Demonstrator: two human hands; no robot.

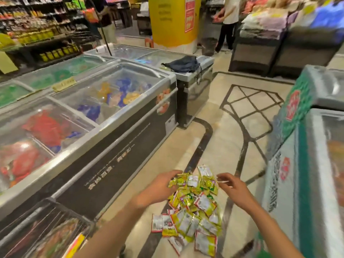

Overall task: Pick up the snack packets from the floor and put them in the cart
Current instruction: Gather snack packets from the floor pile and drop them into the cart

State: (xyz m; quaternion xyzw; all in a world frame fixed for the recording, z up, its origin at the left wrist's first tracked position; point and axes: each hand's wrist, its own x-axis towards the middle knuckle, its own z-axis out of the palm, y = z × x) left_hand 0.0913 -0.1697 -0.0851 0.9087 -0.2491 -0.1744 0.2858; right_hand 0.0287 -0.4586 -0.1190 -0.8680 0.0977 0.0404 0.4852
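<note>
Head view, store aisle; frame is motion-blurred.

Snack packets (193,215): a loose heap of yellow-green and white sachets on the tiled floor (232,131), in the aisle between two freezers. The top of the heap reaches up between the two hands.

Left hand (162,185): reaches in from the left, fingers (176,173) curled onto the upper packets, gripping a cluster of them at its left edge.

Right hand (235,187): just right of the top packets, fingers (222,176) bent, thumb and forefinger close together near a thin pale sliver. Blur prevents telling whether they pinch it or hold nothing.

Cart (46,228): wire basket at lower left, beside the left forearm, with packaged goods inside. It is apart from the heap.

Surroundings: a long glass-topped chest freezer (115,131) on the left; a green-and-white freezer (290,164) on the right; a dark bag (184,64) lying on a further freezer lid; a yellow pillar (173,21) beyond.
</note>
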